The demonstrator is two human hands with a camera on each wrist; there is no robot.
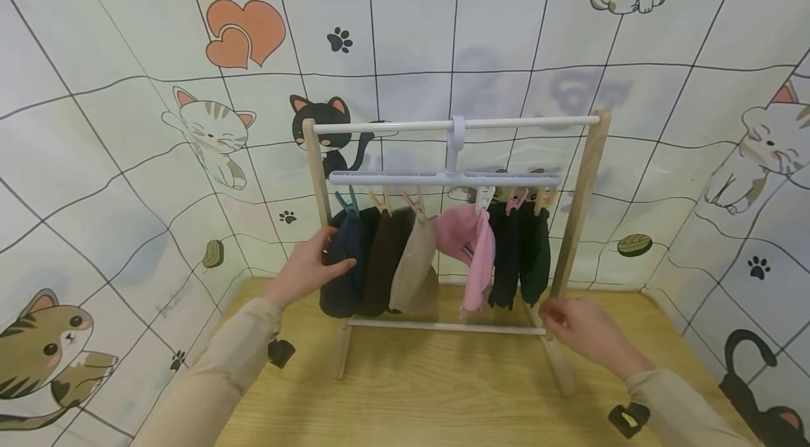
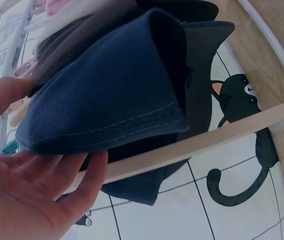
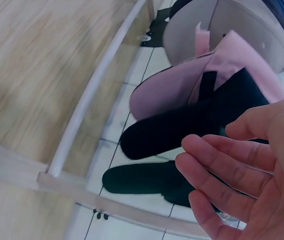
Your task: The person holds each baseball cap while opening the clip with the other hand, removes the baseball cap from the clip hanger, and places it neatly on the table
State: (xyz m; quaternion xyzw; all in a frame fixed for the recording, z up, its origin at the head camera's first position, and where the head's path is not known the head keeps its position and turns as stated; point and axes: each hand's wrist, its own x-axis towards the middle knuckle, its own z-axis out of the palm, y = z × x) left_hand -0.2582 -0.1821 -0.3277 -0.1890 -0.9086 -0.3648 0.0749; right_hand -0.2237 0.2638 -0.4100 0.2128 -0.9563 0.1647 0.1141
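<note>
Left hand: curved round the blue cap, with the cap between thumb and fingers
Right hand: fingers loosely bent, holding nothing, close by the right post; whether it touches the post I cannot tell
Blue cap: in the left hand, hanging under a teal clip
Brown cap: just past the left thumb, against the blue cap
Beige cap: further in from the left hand, beside the brown one
Pink cap: between the two hands, hanging from a white clip
Black cap: up and inward from the right hand, next to the pink one
Green cap: nearest the right hand, above and inward of it
Hanger: above both hands, pale, with the clips along it, hooked over a white rail
Lower bar: from below the left hand across towards the right hand
Table: beneath both hands, wood-grained
Wall sheet: behind both hands, black grid lines and cartoon cats
</note>
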